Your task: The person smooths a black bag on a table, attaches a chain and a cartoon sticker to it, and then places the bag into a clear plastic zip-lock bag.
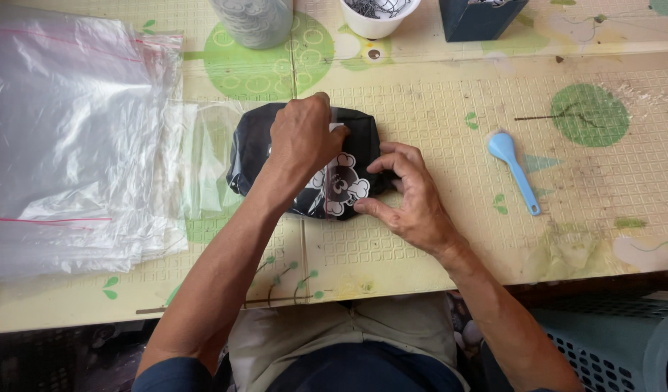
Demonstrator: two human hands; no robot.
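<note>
- Nearest the lens are the person's lap and two bare forearms, reaching up from the bottom edge onto the table [421, 80]; the arms converge, so both hands meet on one thing.
- Right hand [410, 192]: thumb and curled fingers [392, 161] pinch the right edge of the bag [203, 156], seemingly its mouth; the grip is closed on that edge, probably to keep the film taut and the opening steady.
- Left hand [301, 134]: laid palm-down on top of the cloth [305, 160], fingers bent and pressing near the far edge; it grips nothing that I can make out, and looks placed to flatten the bundle.
- The cloth is black, folded to a rounded pad, with a white cartoon print [340, 185] showing between the two hands; it lies mid-table, just beyond the near edge, and appears to sit inside the clear bag, whose loose end trails left; how far in it is I cannot tell.
- Left of that, a stack of clear bags [65, 138] with thin red strips lies flat, its edge touching or overlapping the trailing film; close enough to draw from with the left hand.
- Right, well apart from the hands, a light blue spoon [514, 170] lies alone.
- Along the far edge stand a grey cup [250, 22], a white cup [377, 18] and a dark box [479, 18], kept away from the working patch.
- Bottom right, below the table, a pale basket [610, 348].
</note>
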